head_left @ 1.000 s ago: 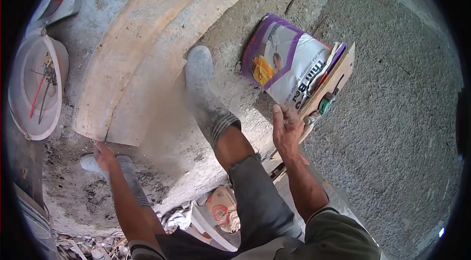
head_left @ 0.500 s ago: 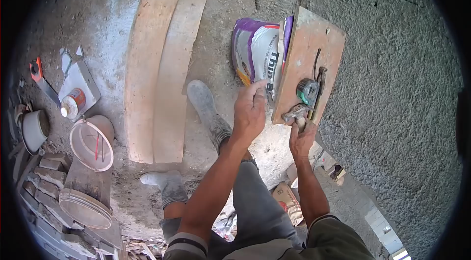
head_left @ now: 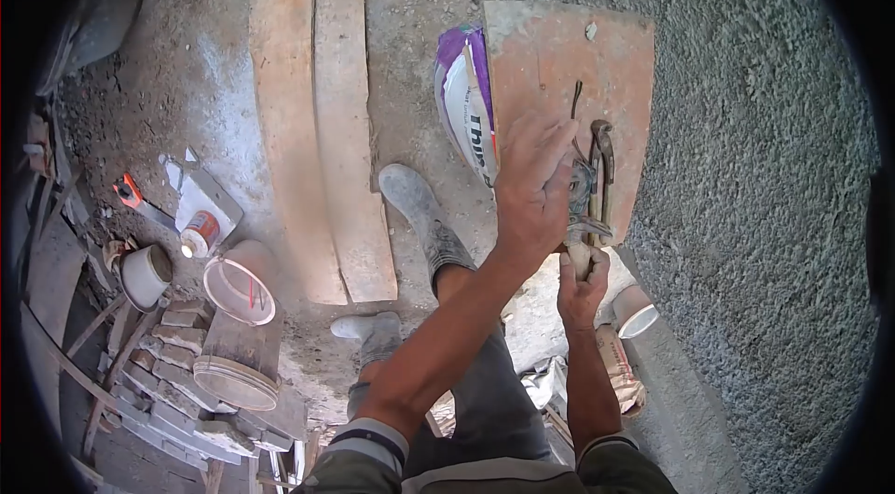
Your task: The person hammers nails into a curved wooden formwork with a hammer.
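My right hand (head_left: 580,291) is closed around the pale handle (head_left: 579,259) of a tool with a grey metal head, at the near edge of a brownish board (head_left: 531,42). Over the board's left part hangs my left hand (head_left: 533,200), fingers extended and slightly blurred, with nothing visible in them. It partly covers a tape measure (head_left: 581,182). Beside that lies a dark metal tool with a hooked end (head_left: 602,142), and a thin black piece (head_left: 576,95) sits farther up. A white and purple printed sack (head_left: 457,102) shows from under the board's left edge.
Two long wooden planks (head_left: 350,121) lie on the dusty floor, left of my boots (head_left: 410,200). Farther left are a handsaw (head_left: 130,192), a can (head_left: 199,235), buckets (head_left: 216,284) and stacked blocks (head_left: 172,368). A rough grey wall (head_left: 746,168) rises on the right.
My left hand has moved right from beside the sack to over the board, now partly covering the tape measure. My right hand stays on the pale handle. The view has shifted.
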